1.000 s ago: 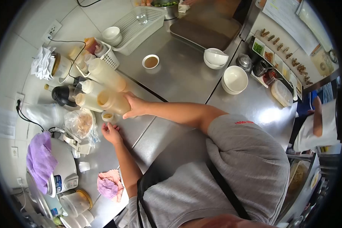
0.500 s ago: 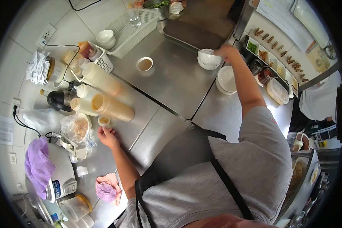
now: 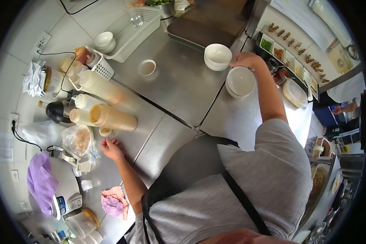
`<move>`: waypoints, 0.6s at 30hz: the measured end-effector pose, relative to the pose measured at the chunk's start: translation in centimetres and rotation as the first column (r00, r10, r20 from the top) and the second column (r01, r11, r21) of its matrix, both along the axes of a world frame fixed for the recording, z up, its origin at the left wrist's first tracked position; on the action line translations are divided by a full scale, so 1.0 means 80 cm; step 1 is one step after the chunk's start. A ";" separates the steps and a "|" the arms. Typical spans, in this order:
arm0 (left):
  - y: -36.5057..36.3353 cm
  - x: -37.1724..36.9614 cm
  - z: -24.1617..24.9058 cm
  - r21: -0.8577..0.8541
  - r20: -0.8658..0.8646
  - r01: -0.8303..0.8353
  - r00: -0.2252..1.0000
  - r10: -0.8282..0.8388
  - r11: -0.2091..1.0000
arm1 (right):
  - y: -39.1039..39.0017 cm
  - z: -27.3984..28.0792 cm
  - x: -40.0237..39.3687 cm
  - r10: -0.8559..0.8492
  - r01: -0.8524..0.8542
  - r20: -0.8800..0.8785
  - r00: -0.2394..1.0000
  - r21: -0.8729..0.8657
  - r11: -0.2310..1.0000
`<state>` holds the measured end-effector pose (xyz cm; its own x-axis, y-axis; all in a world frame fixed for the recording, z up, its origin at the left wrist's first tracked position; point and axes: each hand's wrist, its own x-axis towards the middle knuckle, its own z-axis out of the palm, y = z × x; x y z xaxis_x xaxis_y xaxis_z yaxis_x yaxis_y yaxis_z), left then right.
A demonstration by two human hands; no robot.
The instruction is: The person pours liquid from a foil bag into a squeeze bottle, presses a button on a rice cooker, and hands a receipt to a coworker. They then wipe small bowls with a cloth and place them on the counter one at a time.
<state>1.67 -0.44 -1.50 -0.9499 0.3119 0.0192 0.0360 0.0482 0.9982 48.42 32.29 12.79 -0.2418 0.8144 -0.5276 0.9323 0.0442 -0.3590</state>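
My right hand (image 3: 247,60) reaches across the steel counter with its fingers bent and apart. Its fingertips are right at the rim of a stack of white bowls (image 3: 217,55), and a second white bowl stack (image 3: 240,82) stands just below the hand. On the other side, my left hand (image 3: 111,149) rests on the counter, loosely curled and holding nothing visible. Just beyond its fingertips is a small cup (image 3: 105,132) with yellowish contents. A squeeze bottle of tan sauce (image 3: 113,117) lies on its side close to that cup.
A cup of brown liquid (image 3: 147,68) stands mid-counter. Behind are a white basket (image 3: 133,34) and a dark griddle plate (image 3: 203,26). Topping trays (image 3: 286,61) line the right edge. Pink and purple cloths (image 3: 114,202) lie near my left forearm. Another person's arm (image 3: 345,108) shows far right.
My right hand has shifted slightly right, away from the far bowl stack, and is no longer blurred. The view has moved a little. My left hand stays by the small cup.
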 end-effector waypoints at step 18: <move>0.003 0.008 0.001 0.027 -0.060 -0.003 0.998 0.005 1.000 | 0.039 -0.003 -0.150 0.411 -0.426 -0.351 0.842 0.038 0.904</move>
